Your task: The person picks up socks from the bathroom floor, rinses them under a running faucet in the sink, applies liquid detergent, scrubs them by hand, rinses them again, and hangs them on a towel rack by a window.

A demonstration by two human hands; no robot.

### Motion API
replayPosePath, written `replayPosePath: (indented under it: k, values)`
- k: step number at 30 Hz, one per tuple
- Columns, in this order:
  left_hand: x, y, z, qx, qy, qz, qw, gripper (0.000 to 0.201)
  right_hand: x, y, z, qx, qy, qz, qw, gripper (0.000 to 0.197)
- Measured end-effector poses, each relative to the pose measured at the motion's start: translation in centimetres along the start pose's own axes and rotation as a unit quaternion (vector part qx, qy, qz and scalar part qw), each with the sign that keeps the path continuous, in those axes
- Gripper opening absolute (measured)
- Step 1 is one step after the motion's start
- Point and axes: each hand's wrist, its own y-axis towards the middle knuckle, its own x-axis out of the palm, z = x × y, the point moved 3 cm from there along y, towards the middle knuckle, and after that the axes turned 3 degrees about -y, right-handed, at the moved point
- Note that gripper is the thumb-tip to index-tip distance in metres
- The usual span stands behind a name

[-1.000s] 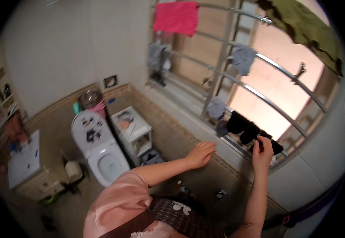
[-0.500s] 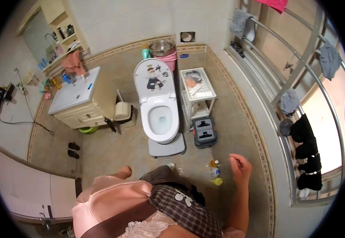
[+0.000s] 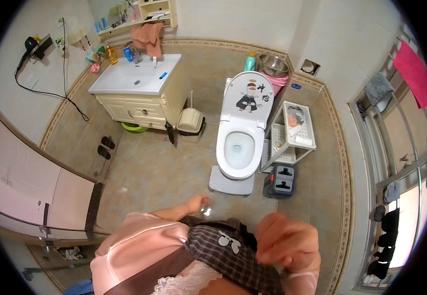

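Note:
My left hand [image 3: 196, 202] reaches out low over the floor in front of the grey footstool [image 3: 221, 184] at the toilet's base. Its fingers look drawn together, and I cannot make out what is in them, if anything. Beside its fingertips lies a shiny pale patch [image 3: 207, 210], too unclear to name. My right hand [image 3: 287, 242] is raised close in front of me on the right, fingers bent and blurred by motion. The toilet [image 3: 239, 147] stands beyond both hands with its lid up, a cartoon figure on the lid.
A white shelf rack [image 3: 292, 142] and a grey lidded box [image 3: 280, 182] stand right of the toilet. To the left are a lidded bin [image 3: 191, 123] and a cream washbasin cabinet [image 3: 139, 105]. Metal rails with hanging cloths [image 3: 412, 73] line the right side.
My view has swung left. My left hand has stretched farther out to the right. My right hand has drawn in closer; the bottles seen by it on the floor are no longer visible.

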Motion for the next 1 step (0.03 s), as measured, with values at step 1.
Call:
replayPosePath:
  k: [1]
  values:
    - [-0.98,-0.53,-1.93,-0.028,-0.003,0.058,0.998,0.030,0.86,1.90,0.11,-0.047,0.072,-0.086,0.993,0.034]
